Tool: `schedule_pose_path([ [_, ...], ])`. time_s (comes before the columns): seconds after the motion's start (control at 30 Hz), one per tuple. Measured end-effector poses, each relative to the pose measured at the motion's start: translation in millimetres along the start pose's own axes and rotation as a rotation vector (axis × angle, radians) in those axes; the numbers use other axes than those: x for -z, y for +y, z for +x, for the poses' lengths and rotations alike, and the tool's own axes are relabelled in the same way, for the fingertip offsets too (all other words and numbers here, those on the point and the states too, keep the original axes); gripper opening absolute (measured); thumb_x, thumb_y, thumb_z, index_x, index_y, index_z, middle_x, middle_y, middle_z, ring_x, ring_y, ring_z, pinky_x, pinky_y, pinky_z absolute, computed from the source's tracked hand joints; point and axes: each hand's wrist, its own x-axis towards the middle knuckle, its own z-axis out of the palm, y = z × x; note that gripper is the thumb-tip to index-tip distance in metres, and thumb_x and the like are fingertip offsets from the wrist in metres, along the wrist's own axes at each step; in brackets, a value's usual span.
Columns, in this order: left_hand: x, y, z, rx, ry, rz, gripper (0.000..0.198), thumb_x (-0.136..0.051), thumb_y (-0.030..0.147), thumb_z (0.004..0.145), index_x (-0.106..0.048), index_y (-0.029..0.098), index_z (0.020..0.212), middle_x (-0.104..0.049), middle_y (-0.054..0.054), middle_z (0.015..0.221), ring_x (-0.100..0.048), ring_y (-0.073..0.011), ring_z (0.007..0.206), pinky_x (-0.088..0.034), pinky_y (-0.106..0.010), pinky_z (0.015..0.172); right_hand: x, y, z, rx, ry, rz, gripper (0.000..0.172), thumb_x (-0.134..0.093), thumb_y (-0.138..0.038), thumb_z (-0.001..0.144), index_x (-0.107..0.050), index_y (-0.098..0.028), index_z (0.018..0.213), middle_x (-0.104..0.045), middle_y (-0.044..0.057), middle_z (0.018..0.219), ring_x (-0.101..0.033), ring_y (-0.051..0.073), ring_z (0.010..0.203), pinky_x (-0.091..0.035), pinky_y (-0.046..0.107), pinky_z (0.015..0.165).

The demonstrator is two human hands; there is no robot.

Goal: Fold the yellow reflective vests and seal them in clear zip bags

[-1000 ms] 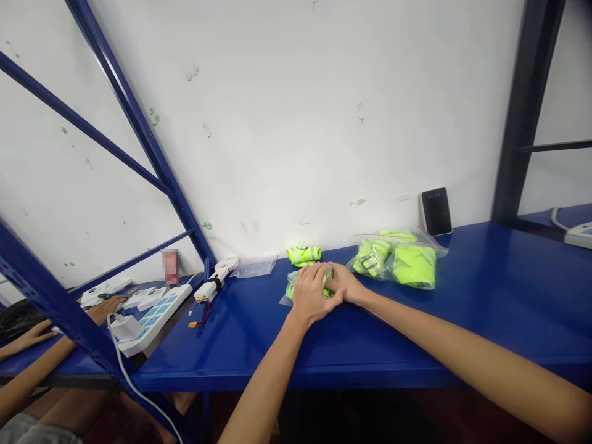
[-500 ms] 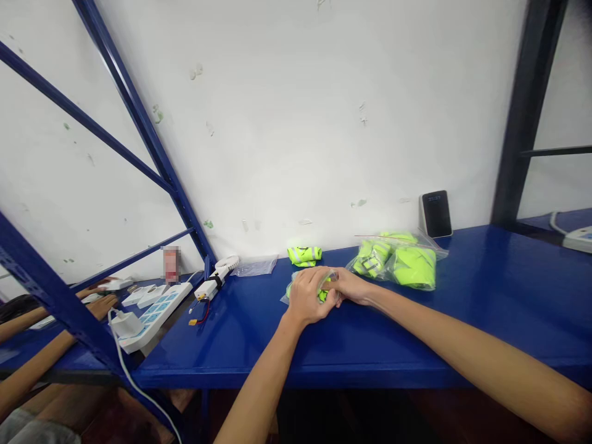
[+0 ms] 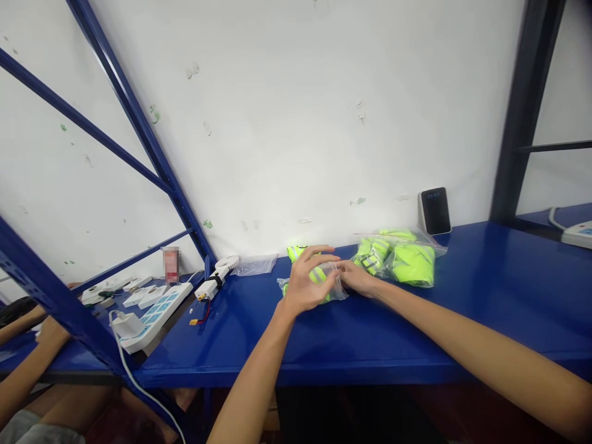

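A clear plastic zip bag (image 3: 341,290) with a folded yellow-green reflective vest (image 3: 318,275) inside lies on the blue table in front of me. My left hand (image 3: 303,285) is over the bag, thumb and fingers apart and curved around its upper side. At the bag's right edge, my right hand (image 3: 355,276) has its fingers pinched together on the plastic; the fingertips are partly hidden. Behind my left hand sits another folded reflective vest (image 3: 294,251), partly covered from view. To the right lies a larger clear bag (image 3: 439,250) holding several yellow-green vests (image 3: 414,265).
A flat clear bag (image 3: 254,265), a white handheld fan (image 3: 217,280) and a power strip (image 3: 157,317) are at left. A black-screened clock (image 3: 435,211) leans near the wall. Blue shelf posts (image 3: 152,145) rise at left. Another person's arm (image 3: 34,351) reaches over the neighbouring table.
My left hand has opened its fingers and uncovered more of the bag. My right hand has drawn slightly right to the bag's edge. The other person's hand has moved back left.
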Motion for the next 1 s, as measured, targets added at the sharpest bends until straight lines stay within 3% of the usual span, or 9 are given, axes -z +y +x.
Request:
schedule_pose_path([
  [0.07, 6.0, -9.8, 7.8, 0.03, -0.006, 0.03, 0.025, -0.06, 0.024, 0.081, -0.063, 0.022, 0.105, -0.064, -0.008, 0.111, -0.059, -0.0206, 0.107, -0.046, -0.037, 0.095, -0.2, -1.9, 2.0, -0.024, 0.006, 0.08, 0.029, -0.061, -0.032, 0.075, -0.063, -0.016, 0.1, -0.061, -0.001, 0.066, -0.057, 0.014, 0.058, -0.045, 0.026, 0.056],
  [0.23, 7.9, -39.3, 15.1, 0.392, -0.377, 0.101, 0.047, -0.06, 0.048, 0.079, -0.062, 0.021, 0.118, -0.066, -0.009, 0.115, -0.064, -0.0211, 0.088, -0.05, -0.032, 0.078, 1.7, -0.5, 5.7, -0.032, 0.012, 0.238, 0.044, -0.066, -0.027, 0.073, -0.053, -0.02, 0.115, -0.069, 0.002, 0.084, -0.064, 0.017, 0.075, -0.049, 0.031, 0.073],
  [0.3, 7.3, -45.6, 15.2, 0.471, -0.449, 0.082, 0.057, -0.061, 0.056, 0.076, -0.062, 0.02, 0.12, -0.065, -0.009, 0.117, -0.064, -0.0192, 0.079, -0.049, -0.028, 0.07, 3.4, 0.9, 5.6, -0.037, 0.033, 0.233, 0.044, -0.065, -0.023, 0.072, -0.052, -0.021, 0.114, -0.069, 0.002, 0.083, -0.064, 0.018, 0.075, -0.049, 0.032, 0.073],
  [0.5, 10.9, -54.1, 18.0, 0.404, -0.558, 0.129, 0.043, -0.052, 0.054, 0.083, -0.073, 0.017, 0.085, -0.07, -0.004, 0.077, -0.058, -0.0155, 0.064, -0.04, -0.024, 0.062, 5.7, -0.4, 3.3, -0.061, 0.09, 0.274, 0.037, -0.063, -0.026, 0.076, -0.052, -0.023, 0.111, -0.067, 0.0, 0.084, -0.064, 0.016, 0.074, -0.05, 0.03, 0.071],
  [0.57, 10.4, -59.8, 16.8, 0.411, -0.535, 0.222, 0.045, -0.042, 0.049, 0.089, -0.07, 0.016, 0.077, -0.066, -0.004, 0.067, -0.056, -0.0156, 0.06, -0.037, -0.025, 0.061, 5.7, -2.0, 1.5, -0.071, 0.003, 0.303, 0.04, -0.062, -0.036, 0.081, -0.051, -0.025, 0.118, -0.067, 0.002, 0.094, -0.064, 0.016, 0.08, -0.05, 0.028, 0.07],
  [0.7, 2.5, -71.3, 5.5, 0.495, -0.417, 0.345, 0.043, -0.033, 0.041, 0.095, -0.065, 0.018, 0.078, -0.066, -0.005, 0.073, -0.059, -0.0183, 0.069, -0.037, -0.026, 0.066, 6.3, -0.1, 0.5, -0.094, -0.087, 0.2, 0.075, -0.078, -0.034, 0.069, -0.044, -0.024, 0.135, -0.067, 0.003, 0.095, -0.061, 0.015, 0.074, -0.049, 0.027, 0.065],
  [0.8, -3.9, -76.3, -5.4, 0.488, -0.29, 0.337, 0.04, -0.03, 0.038, 0.096, -0.063, 0.019, 0.083, -0.068, -0.006, 0.079, -0.061, -0.0194, 0.076, -0.039, -0.027, 0.071, 7.5, 7.5, 4.7, -0.134, -0.062, 0.125, 0.053, -0.081, -0.036, 0.064, -0.065, -0.012, 0.109, -0.066, 0.002, 0.072, -0.055, 0.011, 0.058, -0.047, 0.028, 0.061],
  [0.9, -6.4, -79.2, -12.0, 0.452, -0.208, 0.232, 0.038, -0.032, 0.038, 0.096, -0.063, 0.019, 0.087, -0.069, -0.005, 0.085, -0.061, -0.0178, 0.077, -0.04, -0.026, 0.075, 8.4, 13.9, 8.9, -0.137, -0.013, 0.107, 0.033, -0.081, -0.039, 0.061, -0.069, -0.011, 0.075, -0.062, 0.001, 0.058, -0.053, 0.011, 0.053, -0.047, 0.028, 0.059],
  [1.0, -7.3, -81.8, -14.9, 0.466, -0.145, 0.149, 0.036, -0.037, 0.04, 0.095, -0.064, 0.017, 0.092, -0.069, -0.004, 0.085, -0.059, -0.0152, 0.072, -0.041, -0.024, 0.073, 8.5, 13.4, 8.8, -0.136, -0.007, 0.103, 0.031, -0.081, -0.039, 0.06, -0.068, -0.013, 0.071, -0.062, 0.0, 0.056, -0.054, 0.012, 0.052, -0.048, 0.028, 0.058],
])
